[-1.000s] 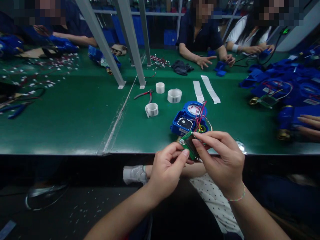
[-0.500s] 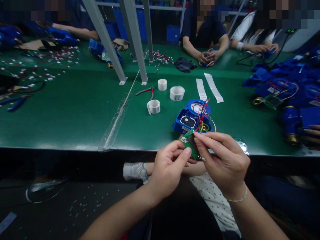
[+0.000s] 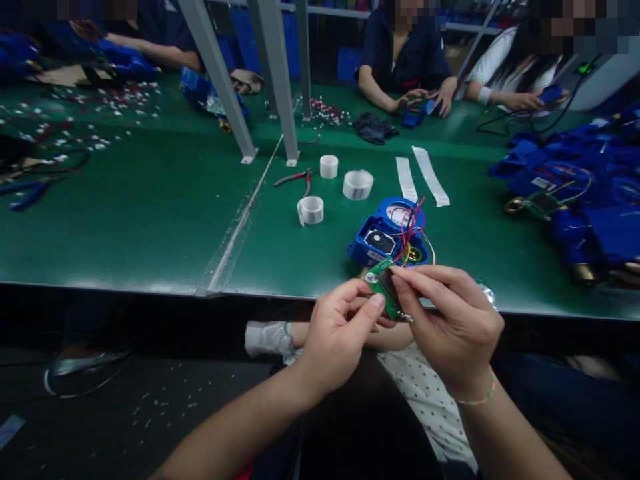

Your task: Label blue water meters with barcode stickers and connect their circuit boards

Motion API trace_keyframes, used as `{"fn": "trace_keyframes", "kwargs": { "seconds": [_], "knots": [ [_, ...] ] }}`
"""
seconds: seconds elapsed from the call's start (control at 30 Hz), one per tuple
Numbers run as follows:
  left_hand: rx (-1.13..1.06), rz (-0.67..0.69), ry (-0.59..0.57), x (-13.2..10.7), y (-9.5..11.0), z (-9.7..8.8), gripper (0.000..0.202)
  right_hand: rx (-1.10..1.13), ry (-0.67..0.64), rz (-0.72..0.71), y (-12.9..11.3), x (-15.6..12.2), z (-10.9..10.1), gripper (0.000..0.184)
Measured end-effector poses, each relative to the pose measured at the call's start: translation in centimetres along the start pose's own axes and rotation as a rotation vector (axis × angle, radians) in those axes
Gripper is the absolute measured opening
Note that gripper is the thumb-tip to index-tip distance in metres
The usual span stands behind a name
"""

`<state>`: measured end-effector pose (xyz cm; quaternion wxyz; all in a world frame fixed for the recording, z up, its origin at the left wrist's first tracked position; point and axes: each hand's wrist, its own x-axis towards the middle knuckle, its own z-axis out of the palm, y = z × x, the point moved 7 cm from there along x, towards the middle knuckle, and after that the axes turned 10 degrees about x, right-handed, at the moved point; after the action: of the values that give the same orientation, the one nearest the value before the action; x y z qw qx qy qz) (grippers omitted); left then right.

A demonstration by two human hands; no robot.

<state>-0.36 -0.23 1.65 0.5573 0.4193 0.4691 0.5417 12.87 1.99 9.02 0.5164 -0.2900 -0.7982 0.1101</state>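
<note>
A small green circuit board [image 3: 384,288] is held tilted just off the table's front edge. My left hand [image 3: 345,333] pinches its left side between thumb and fingers. At the board's upper right, my right hand [image 3: 450,320] is closed with thumb and forefinger on its edge; the fingertips partly cover it. Right behind the board stands an open blue water meter housing [image 3: 365,248] with a black round part inside. Red, black, yellow and white wires [image 3: 413,227] rise from the housing near its raised round lid [image 3: 400,212]; where they join the board is hidden.
Label rolls [image 3: 358,185], red-handled cutters [image 3: 293,179] and two label strips [image 3: 431,176] lie beyond the housing on the green table [image 3: 175,247]. Grey posts [image 3: 280,87] stand left of centre. Blue meters [image 3: 575,193] are heaped at right. Co-workers [image 3: 405,60] sit opposite.
My hands keep the same grip on the board. The view has shifted slightly. Across the table, a co-worker's hands have moved apart around a blue part.
</note>
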Motion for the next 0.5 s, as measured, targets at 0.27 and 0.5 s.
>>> {"fn": "trace_keyframes", "kwargs": {
  "seconds": [0.27,0.5],
  "knots": [
    [0.174,0.092,0.024,-0.2,0.4,-0.5,0.019,0.073,-0.09,0.195,0.9,1.5,-0.2,0.017],
    [0.294,0.074,0.037,-0.2,0.1,-0.8,0.023,0.061,-0.275,0.228,1.3,2.9,0.1,0.002]
  ]
}}
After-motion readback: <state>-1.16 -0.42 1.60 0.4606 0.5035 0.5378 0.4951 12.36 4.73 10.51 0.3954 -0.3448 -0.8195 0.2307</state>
